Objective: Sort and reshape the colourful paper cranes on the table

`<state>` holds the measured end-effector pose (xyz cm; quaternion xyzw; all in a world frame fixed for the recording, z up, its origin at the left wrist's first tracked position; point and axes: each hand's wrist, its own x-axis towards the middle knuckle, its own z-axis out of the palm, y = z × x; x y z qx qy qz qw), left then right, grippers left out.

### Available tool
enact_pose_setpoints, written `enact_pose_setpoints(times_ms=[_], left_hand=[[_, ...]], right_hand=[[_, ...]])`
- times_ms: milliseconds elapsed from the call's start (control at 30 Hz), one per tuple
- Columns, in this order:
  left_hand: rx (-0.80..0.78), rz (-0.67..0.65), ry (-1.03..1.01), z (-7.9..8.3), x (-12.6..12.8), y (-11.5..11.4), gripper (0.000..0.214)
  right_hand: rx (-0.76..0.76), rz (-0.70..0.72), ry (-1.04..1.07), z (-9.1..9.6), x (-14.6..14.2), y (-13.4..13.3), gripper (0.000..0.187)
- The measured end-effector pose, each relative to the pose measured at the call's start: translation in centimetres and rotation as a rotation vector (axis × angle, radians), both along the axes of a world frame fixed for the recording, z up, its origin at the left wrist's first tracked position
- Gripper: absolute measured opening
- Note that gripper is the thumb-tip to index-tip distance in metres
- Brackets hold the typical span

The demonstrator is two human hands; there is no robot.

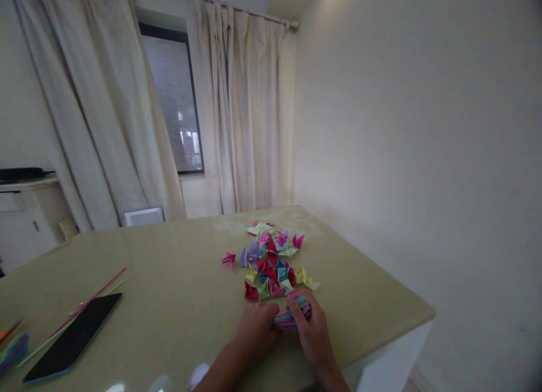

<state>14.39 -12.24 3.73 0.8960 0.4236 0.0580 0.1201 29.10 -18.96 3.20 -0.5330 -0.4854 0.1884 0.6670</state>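
Note:
Both my hands rest on the tan table (178, 279) near its front edge. My left hand (254, 330) and my right hand (311, 330) are closed together around a small bundle of coloured folded paper pieces (290, 319), pink, blue and green. Just beyond the fingers lies a loose pile of several small folded paper triangles (273, 262) in red, pink, yellow, purple, blue and green, spreading toward the table's far side.
A dark tablet or phone (74, 338) lies flat at the left, with thin pink and green paper strips (91, 299) beside it. More coloured paper (12, 347) sits at the far left edge. Curtains and a window stand behind; a white wall runs along the right.

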Motion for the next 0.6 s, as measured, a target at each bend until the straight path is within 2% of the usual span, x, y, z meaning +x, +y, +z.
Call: enact_pose_setpoints(times_ms=[167,333,600], left_hand=[[-0.018,-0.030,-0.079,0.11,-0.09,-0.12,0.022],[-0.026,-0.019,-0.041,-0.04,0.00,-0.08,0.023],[-0.033,-0.032,-0.028,0.11,0.14,-0.19,0.023]], right_hand=[[-0.001,-0.034,0.032,-0.29,0.22,-0.26,0.044],[-0.024,-0.057,0.041,-0.67,0.60,-0.16,0.045],[-0.082,-0.073,0.031,-0.23,0.55,-0.29,0.050]])
